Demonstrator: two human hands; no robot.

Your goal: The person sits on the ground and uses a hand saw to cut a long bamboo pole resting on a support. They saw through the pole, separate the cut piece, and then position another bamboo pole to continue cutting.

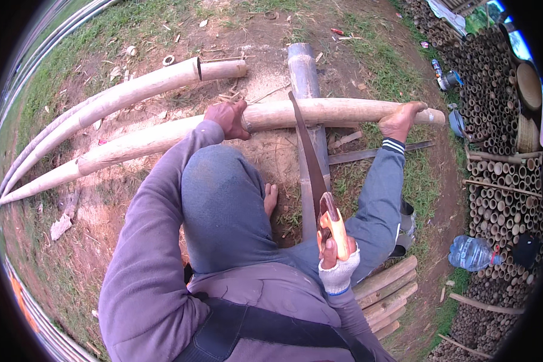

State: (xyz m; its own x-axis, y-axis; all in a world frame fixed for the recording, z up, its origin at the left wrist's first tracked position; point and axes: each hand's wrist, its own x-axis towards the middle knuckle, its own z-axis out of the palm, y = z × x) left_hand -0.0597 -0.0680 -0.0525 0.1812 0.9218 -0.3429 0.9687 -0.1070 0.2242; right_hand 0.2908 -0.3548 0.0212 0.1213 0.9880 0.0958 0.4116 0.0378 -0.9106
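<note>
Bamboo pole [338, 110] lying crosswise on support pole [304, 69], saw [311, 157] crossing over it between left hand [226, 119] and right foot [398, 123], short poles [385, 288] lying right of right hand [339, 265], bamboo stack [499, 199] lining far right, bottle [469, 252] lying alongside.

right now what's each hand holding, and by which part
The right hand grips the saw by its orange handle; the left hand clasps the bamboo pole left of the saw.

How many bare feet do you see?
2: the right foot rests on the bamboo pole; the left foot, partly hidden by the bent leg, is on the ground.
</note>
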